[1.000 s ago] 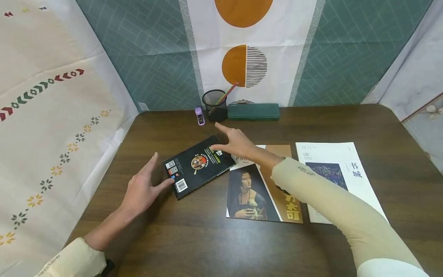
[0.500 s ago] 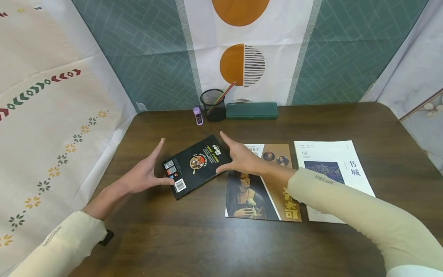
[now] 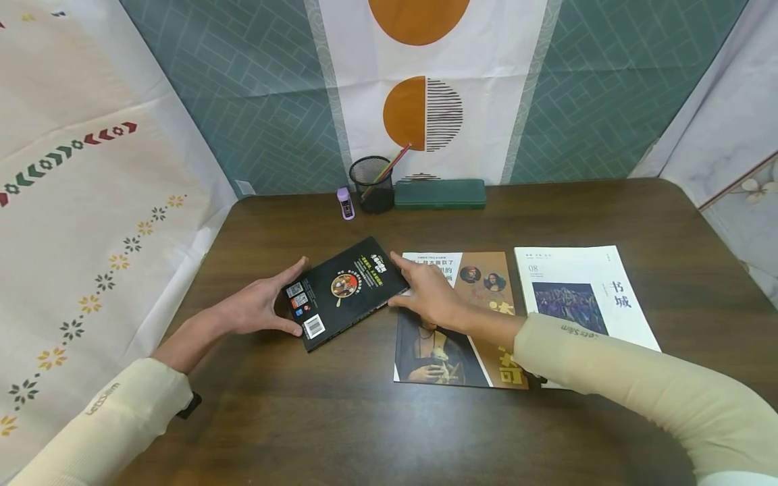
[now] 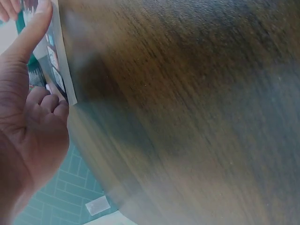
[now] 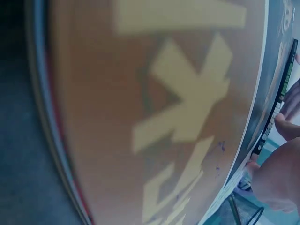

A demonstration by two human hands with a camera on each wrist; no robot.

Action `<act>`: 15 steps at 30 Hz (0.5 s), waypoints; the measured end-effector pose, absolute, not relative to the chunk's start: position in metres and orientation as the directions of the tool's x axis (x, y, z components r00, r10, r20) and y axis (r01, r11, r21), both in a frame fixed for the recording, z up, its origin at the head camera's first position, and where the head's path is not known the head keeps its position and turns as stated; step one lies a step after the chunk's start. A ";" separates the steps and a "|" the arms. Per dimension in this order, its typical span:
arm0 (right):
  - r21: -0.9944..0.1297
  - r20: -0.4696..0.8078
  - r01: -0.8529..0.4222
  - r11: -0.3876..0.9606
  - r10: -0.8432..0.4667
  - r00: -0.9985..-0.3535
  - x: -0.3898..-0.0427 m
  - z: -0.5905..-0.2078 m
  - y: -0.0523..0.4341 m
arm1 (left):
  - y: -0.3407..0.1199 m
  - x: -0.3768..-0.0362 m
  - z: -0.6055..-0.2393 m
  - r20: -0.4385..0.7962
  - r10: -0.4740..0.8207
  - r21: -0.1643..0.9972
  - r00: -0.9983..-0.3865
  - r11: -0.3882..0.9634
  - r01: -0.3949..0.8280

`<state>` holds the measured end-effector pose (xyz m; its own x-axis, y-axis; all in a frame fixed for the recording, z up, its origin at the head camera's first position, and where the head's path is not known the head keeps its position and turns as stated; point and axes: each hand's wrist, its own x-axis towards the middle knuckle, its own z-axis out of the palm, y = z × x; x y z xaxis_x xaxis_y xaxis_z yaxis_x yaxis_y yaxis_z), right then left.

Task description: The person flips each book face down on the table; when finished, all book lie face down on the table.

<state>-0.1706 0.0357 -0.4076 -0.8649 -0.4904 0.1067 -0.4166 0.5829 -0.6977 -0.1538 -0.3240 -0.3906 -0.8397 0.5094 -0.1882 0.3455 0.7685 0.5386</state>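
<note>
A black book point(image 3: 344, 290) with a round picture, QR codes and a barcode lies at a slant between my two hands. My left hand point(image 3: 258, 307) holds its left end, thumb at the near corner and fingers at the far side. In the left wrist view the thumb point(image 4: 30, 37) lies along the book, with the other fingers curled behind its end. My right hand point(image 3: 434, 297) grips the right end, thumb low and index finger higher. It reaches over a brown magazine point(image 3: 510, 277) with a portrait, partly hiding it. The right wrist view shows the book's thin edge point(image 5: 276, 105).
A white magazine point(image 3: 583, 270) lies to the right, partly under my right sleeve point(image 3: 608, 364). Along the back of the wooden table point(image 3: 316, 425) stand a purple glue stick point(image 3: 345, 204), a black mesh cup point(image 3: 375, 196) with pencils and a green case point(image 3: 440, 194).
My right hand has come down from above the book to its right end. My left fingers have closed in on the left end. The book has stayed nearly in place.
</note>
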 end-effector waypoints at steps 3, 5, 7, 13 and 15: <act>-0.691 0.119 -0.420 0.588 -0.481 -0.869 -0.169 -0.410 0.035 | -0.324 -0.155 -0.391 -0.190 0.511 0.530 -0.838 0.772 0.350; -0.683 0.135 -0.430 0.591 -0.475 -0.869 -0.168 -0.411 0.035 | -0.324 -0.155 -0.391 -0.194 0.506 0.514 -0.840 0.782 0.352; -0.680 0.151 -0.434 0.591 -0.466 -0.872 -0.167 -0.412 0.035 | -0.324 -0.154 -0.390 -0.198 0.497 0.502 -0.845 0.792 0.349; -0.678 0.161 -0.424 0.600 -0.442 -0.882 -0.166 -0.413 0.032 | -0.325 -0.153 -0.391 -0.196 0.491 0.484 -0.849 0.801 0.351; -0.667 0.167 -0.432 0.606 -0.444 -0.880 -0.166 -0.412 0.031 | -0.325 -0.153 -0.392 -0.194 0.491 0.479 -0.850 0.803 0.355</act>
